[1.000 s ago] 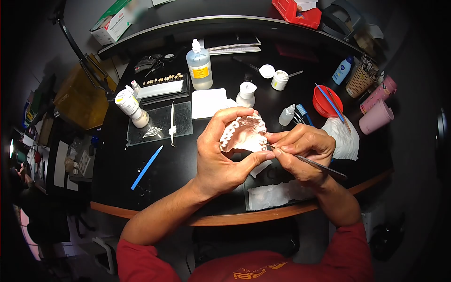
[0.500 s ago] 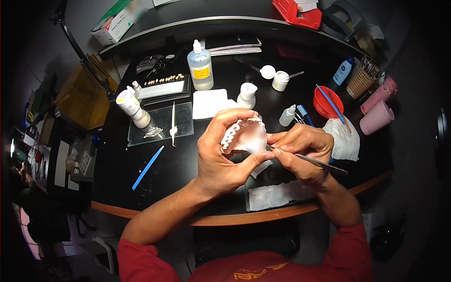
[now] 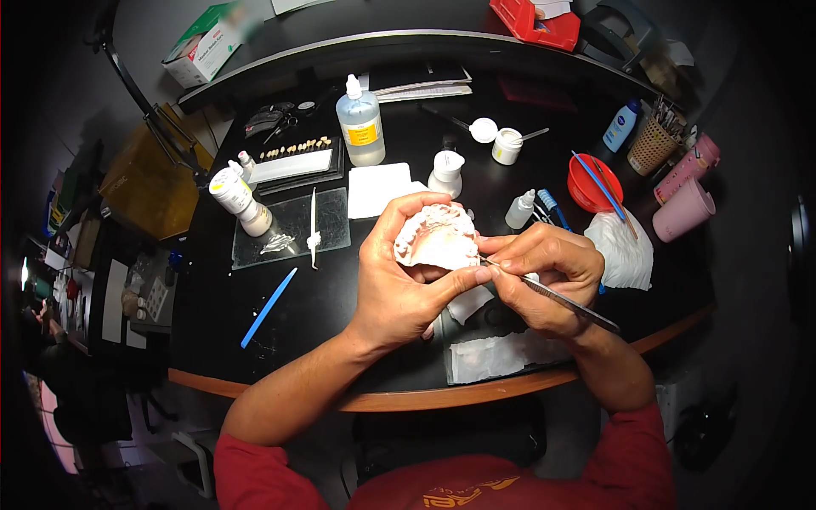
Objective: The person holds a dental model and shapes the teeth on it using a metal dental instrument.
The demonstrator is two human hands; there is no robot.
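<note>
Two bare hands, both occupied. Left hand (image 3: 387, 285): fingers (image 3: 418, 203) curled in a wide C, index side over the far rim of a pale tooth model (image 3: 438, 245), thumb along its near right edge. Model sits between them, lifted above the dark bench (image 3: 217, 314). Right hand (image 3: 551, 276): thumb and fingertips drawn together in a tight pinch on a slim metal instrument (image 3: 571, 303), its handle slanting out below and to the right of the fingers. Working end aims at the model's right edge, just beside the left thumb's tip; whether it touches cannot be told.

Risks, as judged. Skid: if the point slides off the hard edge, the left thumb lies closest to it. Chip: the rim and teeth look brittle; too much push from the right pinch could break a piece away. Drop: no support shows under the model besides the left hand, so a loosened thumb could let it fall towards the bench. A crumpled white sheet (image 3: 495, 355) lies below the right fingers, where a fumbled instrument might land. Knock: a small dropper bottle (image 3: 519, 210) stands just beyond the right fingers; a careless outward sweep of the knuckles could topple it.
</note>
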